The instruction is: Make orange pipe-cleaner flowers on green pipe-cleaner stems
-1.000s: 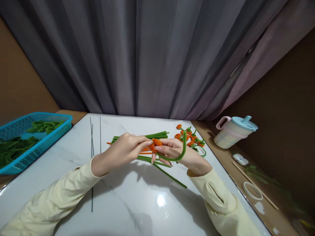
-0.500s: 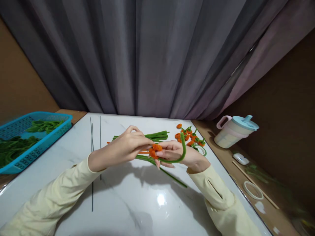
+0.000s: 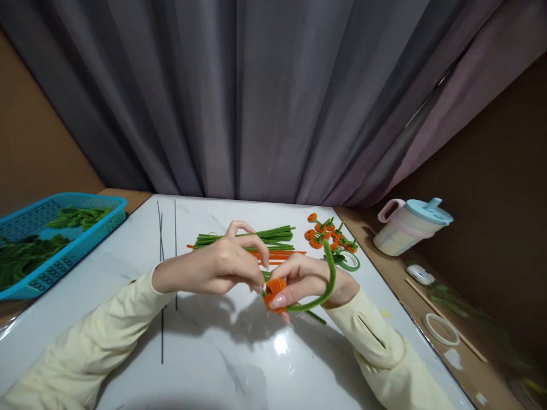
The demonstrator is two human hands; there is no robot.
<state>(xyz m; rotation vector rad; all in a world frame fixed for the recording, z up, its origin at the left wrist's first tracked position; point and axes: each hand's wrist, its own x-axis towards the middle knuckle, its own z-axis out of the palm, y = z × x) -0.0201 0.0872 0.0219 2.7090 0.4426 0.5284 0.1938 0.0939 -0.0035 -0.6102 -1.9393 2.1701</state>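
Note:
Between the thumb and fingers of my right hand [image 3: 305,282] is a rolled orange pipe cleaner [image 3: 273,293]. A green pipe cleaner [image 3: 330,273] runs out of it to the right and curves up over my wrist. My left hand [image 3: 226,265] is beside the roll, thumb and finger pinched at a short green end on its left side; its other fingers are bent above. Behind my hands lie a bundle of green pipe cleaners [image 3: 277,233] and several straight orange pipe cleaners [image 3: 294,253]. Small orange flowers with green stems [image 3: 316,242] are piled to the right.
A blue basket [image 3: 98,228] with green looped pieces stands at left. Thin dark wires [image 3: 162,319] lie on the white marbled table [image 3: 205,364]. Green tape [image 3: 355,262] lies near the flowers. At right are a cup [image 3: 404,228], a white case [image 3: 420,274], a stick [image 3: 470,347] and a white ring [image 3: 442,330].
Both hands have come slightly lower and nearer, and the orange roll has tilted. My left fingers have shifted from the roll's top to its left side.

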